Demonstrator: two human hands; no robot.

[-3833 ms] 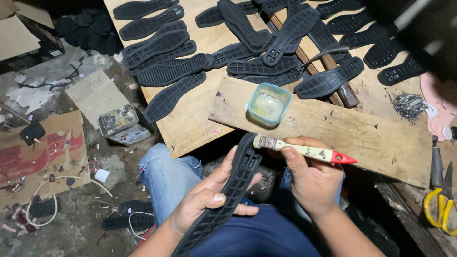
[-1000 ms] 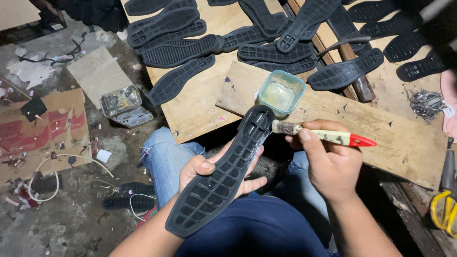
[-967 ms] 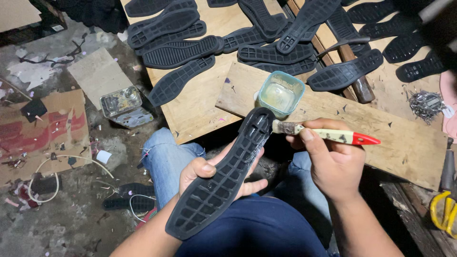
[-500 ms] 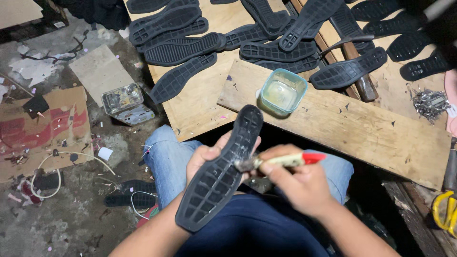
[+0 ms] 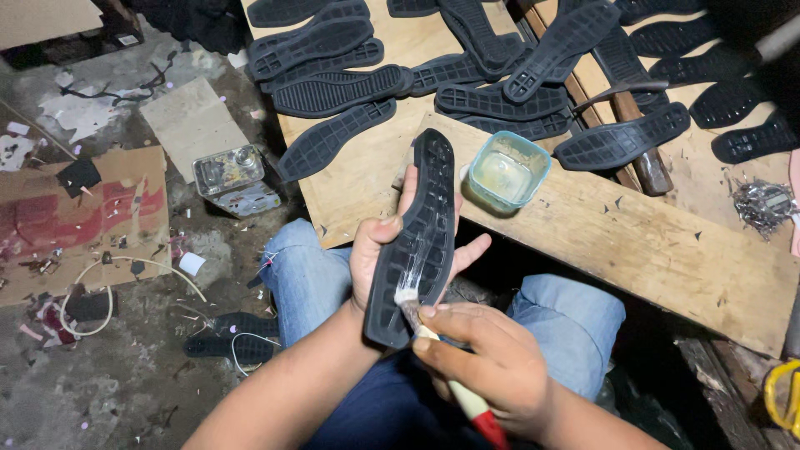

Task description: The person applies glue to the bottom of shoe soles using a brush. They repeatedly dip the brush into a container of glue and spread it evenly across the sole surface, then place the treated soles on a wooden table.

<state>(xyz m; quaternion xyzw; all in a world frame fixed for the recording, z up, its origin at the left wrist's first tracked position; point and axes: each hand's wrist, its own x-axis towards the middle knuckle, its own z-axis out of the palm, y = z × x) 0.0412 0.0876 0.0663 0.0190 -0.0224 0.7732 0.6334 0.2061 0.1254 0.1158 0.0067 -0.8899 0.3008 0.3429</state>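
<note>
My left hand (image 5: 379,258) grips the sole (image 5: 417,237); my right hand (image 5: 492,367), clamped on the brush (image 5: 433,333), has come off the glue tub (image 5: 508,171) and now spreads glue near the heel.

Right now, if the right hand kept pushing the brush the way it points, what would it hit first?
The right hand aims the brush up and left; its bristles already touch the black shoe sole held in the left hand, so the sole comes first.

Dim, uneven light from above; dark shadowed corners, mostly sharp, slight edge blur.
</note>
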